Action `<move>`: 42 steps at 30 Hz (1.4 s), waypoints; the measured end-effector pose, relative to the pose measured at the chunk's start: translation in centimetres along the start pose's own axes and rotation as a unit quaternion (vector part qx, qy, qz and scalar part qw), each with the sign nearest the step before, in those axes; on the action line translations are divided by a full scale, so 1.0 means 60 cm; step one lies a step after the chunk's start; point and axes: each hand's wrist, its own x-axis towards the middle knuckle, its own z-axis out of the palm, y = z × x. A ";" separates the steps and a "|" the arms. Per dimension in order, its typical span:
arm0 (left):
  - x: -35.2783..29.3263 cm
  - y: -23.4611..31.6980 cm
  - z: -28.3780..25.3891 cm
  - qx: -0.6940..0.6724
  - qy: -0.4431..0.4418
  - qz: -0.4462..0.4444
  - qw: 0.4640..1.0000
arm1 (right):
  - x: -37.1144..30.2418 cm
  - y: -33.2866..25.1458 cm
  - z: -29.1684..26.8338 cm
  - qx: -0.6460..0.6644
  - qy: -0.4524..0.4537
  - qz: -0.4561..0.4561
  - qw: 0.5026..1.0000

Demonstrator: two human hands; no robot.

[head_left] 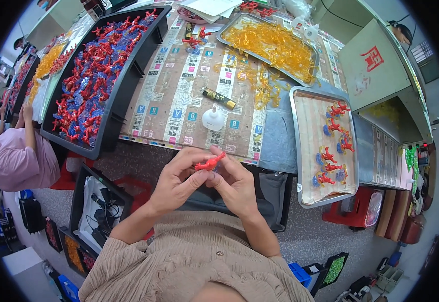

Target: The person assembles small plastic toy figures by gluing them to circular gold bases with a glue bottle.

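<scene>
Faces a table [151,118], with a toy [211,162] between left hand [179,176] and right hand [234,183], just before its near edge. Has a bin [113,113] full of toys [86,95] on the left, a tray [311,121] of more toys on the right, jutting past that edge, and a bottle [213,120] in the middle with a tube [219,98] behind it. Has, farther back, a second tray [316,60] heaped with plastic pieces [272,43], and a cabinet [380,65] to its right.

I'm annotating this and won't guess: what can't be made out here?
In the head view:
Underside of the red figure: hidden by the left hand and right hand.
Bottom of the large black tray: covered by red-and-blue pieces.
Inside of the pale cabinet: mostly hidden by its walls.
Lilac-shirted co-worker: head partly lost at the picture's rim.
</scene>
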 end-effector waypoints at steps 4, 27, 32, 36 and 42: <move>0.001 -0.027 -0.012 0.028 0.000 0.032 0.999 | 0.006 -0.008 0.010 -0.234 0.022 -0.083 0.968; 0.008 -0.021 -0.021 -0.243 0.150 -0.145 0.947 | 0.051 -0.029 -0.040 -0.259 0.123 -0.159 0.945; 0.021 -0.028 -0.006 -0.213 0.134 -0.115 0.961 | -0.027 -0.039 -0.088 -0.208 0.119 -0.061 0.969; 0.022 -0.031 0.009 -0.175 0.106 -0.102 0.974 | -0.049 -0.049 -0.072 -0.102 0.273 -0.068 0.954; 0.018 -0.040 0.021 -0.118 0.089 -0.041 0.988 | -0.048 -0.044 -0.082 -0.197 0.243 -0.170 0.935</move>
